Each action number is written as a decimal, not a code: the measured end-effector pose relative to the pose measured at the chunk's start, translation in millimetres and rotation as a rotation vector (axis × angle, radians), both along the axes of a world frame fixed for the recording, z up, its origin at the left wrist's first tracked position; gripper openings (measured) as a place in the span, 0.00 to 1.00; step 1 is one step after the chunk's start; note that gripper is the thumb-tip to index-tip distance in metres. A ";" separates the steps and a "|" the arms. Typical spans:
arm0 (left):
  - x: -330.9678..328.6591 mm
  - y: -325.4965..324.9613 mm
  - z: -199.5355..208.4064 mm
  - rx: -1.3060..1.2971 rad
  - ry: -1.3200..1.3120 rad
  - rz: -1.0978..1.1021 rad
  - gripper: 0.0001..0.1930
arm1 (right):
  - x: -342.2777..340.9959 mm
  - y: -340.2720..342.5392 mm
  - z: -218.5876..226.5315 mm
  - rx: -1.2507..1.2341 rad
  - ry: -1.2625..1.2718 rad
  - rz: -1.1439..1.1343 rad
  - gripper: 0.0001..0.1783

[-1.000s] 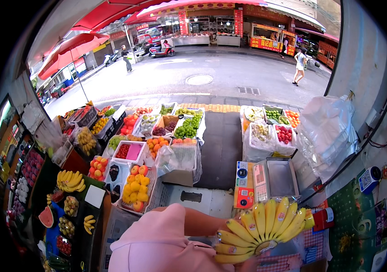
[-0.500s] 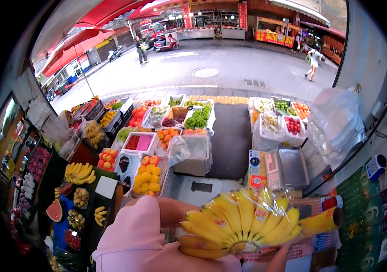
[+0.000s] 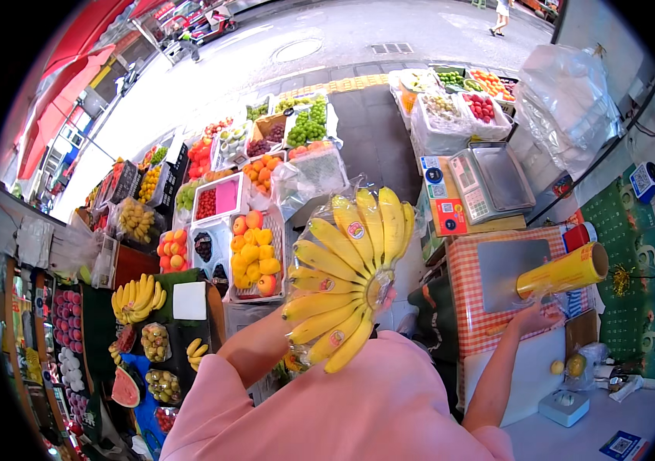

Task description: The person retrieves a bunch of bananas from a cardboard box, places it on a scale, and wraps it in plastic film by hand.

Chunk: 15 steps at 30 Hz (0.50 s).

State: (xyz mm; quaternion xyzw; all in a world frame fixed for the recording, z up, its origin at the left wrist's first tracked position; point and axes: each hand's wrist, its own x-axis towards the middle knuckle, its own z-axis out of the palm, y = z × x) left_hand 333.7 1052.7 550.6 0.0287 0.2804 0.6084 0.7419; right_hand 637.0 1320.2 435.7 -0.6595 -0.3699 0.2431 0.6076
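Observation:
A large bunch of yellow bananas [image 3: 335, 288], wrapped in clear film, is held up in front of my pink top. My left hand [image 3: 390, 296] grips it at the stem end; most of the hand is hidden behind the fruit. On the right, my right hand [image 3: 533, 319] is at the lower side of a yellow roll of cling film [image 3: 562, 273], pinching its loose clear edge. The roll lies across a grey metal sheet [image 3: 508, 269] on a red-checked cloth [image 3: 462, 280].
A weighing scale [image 3: 492, 180] stands beyond the cloth. Crates of fruit, including yellow mangoes [image 3: 253, 257], fill the front left. A watermelon piece [image 3: 125, 386] and small banana bunches [image 3: 139, 298] lie at left. A white box [image 3: 564, 407] sits on the near-right counter.
The view has tilted down and turned right. The bananas have moved left and stand more upright, away from the film roll. My right hand now shows beside the roll.

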 end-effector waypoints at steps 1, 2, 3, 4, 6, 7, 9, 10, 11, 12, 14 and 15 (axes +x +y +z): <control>-9.2 -10.5 1.4 -0.005 -0.002 0.027 0.26 | -17.8 -26.3 15.9 0.044 0.028 0.006 0.35; -18.5 -12.2 -0.2 0.011 -0.014 0.021 0.26 | -25.8 -43.8 26.4 0.107 0.044 -0.013 0.34; -27.4 -16.6 2.3 0.022 -0.019 0.025 0.26 | -38.1 -55.8 10.0 0.193 0.110 0.085 0.33; -35.1 -26.1 8.3 0.016 -0.007 0.050 0.26 | -53.4 -76.2 -9.0 0.259 0.185 0.194 0.31; -48.1 -34.6 5.2 0.013 -0.016 0.094 0.26 | -132.7 -154.7 72.5 0.014 0.223 0.730 0.25; -52.3 -39.1 5.0 0.001 -0.020 0.121 0.26 | -156.4 -179.4 86.8 -0.164 0.219 0.972 0.28; -62.1 -41.3 0.2 -0.014 -0.025 0.163 0.26 | -205.3 -213.8 113.7 -0.549 0.753 1.029 0.26; -68.5 -39.7 -7.4 -0.034 -0.024 0.154 0.26 | -213.9 -208.5 113.8 -0.632 0.916 1.146 0.28; -70.4 -30.7 0.3 0.168 -0.084 0.078 0.31 | -221.3 -198.4 107.1 -0.721 1.079 1.269 0.30; -51.5 -33.9 11.0 -0.016 0.118 0.191 0.36 | -224.6 -190.7 96.8 -0.814 1.240 1.393 0.32; -18.9 -27.4 23.8 -0.190 0.354 0.272 0.35 | -221.8 -178.8 97.4 -0.872 1.421 1.522 0.32; -9.1 -29.0 31.2 -0.190 0.400 0.209 0.37 | -219.4 -173.7 100.2 -0.887 1.472 1.553 0.32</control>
